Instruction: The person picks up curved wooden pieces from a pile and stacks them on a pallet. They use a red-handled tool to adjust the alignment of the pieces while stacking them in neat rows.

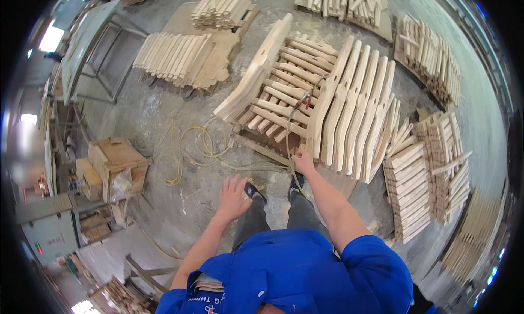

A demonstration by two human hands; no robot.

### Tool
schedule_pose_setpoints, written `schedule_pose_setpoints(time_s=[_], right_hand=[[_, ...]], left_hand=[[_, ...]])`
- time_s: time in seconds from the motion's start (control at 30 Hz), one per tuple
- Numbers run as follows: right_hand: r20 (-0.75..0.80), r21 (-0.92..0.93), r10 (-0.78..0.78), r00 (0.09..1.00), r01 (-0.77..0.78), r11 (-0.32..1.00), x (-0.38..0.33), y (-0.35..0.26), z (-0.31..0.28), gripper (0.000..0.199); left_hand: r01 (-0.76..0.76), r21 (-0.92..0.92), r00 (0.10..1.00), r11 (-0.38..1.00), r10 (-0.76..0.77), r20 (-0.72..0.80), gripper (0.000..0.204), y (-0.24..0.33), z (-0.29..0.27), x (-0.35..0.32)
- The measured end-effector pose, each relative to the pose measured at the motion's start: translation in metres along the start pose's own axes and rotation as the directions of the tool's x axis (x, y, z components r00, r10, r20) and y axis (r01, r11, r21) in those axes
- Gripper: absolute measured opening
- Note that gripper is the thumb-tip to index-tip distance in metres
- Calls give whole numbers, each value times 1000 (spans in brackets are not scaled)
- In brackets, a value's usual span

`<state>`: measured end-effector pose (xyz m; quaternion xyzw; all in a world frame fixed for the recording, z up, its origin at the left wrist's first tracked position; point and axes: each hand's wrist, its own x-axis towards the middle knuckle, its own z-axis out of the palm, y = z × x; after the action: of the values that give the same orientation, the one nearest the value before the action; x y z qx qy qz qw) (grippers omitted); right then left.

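My left hand (233,198) hangs over the floor in front of my legs, its fingers spread, with nothing in it. My right hand (303,162) is closed at the near edge of a stack of wooden pieces, its fingers around a thin air hose (290,132). That hose runs up to a small red and metal air tool (303,100), which lies on the slats. Pale wooden slats (289,79) are piled crosswise on a pallet (262,150). Long, bent wooden parts (349,106) lie side by side on the right of the pile, and more (256,68) lean on its left.
A yellow hose (204,142) lies coiled on the concrete floor, left of the pallet. Several stacks of wood (172,54) stand around, including a tall one (409,194) close on my right. On the left are a wooden box (117,161), a metal-framed table (87,46) and a grey cabinet (52,232).
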<state>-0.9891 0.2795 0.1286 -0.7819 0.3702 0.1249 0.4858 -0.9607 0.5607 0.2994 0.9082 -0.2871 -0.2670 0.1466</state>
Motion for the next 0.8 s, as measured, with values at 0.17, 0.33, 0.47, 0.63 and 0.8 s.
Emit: schedule_pose_setpoints(time_s=[0.17,0.33,0.47,0.63,0.8], right_hand=[[-282,102,38,959,-9,995,61,-9,13,45],[-382,126,192,904,-154,980,158,-27,27,61],[-468,10,304,830,-339,941,234,-1,29,77],[-465,113,351,813,-339,934,312,-27,57,98],[-516,142,441,735,-434,890,349,-7,68,91]], left_hand=[[42,157,999,987,-41,-10,79,-77,-12,137],[66,362,996,930,-42,-75,87,-135,-17,304],[34,305,998,952,-15,-64,93,-137,7,420],[15,301,997,954,8,-75,99,-174,9,492],[130,332,991,934,-137,-1,103,-167,28,504]])
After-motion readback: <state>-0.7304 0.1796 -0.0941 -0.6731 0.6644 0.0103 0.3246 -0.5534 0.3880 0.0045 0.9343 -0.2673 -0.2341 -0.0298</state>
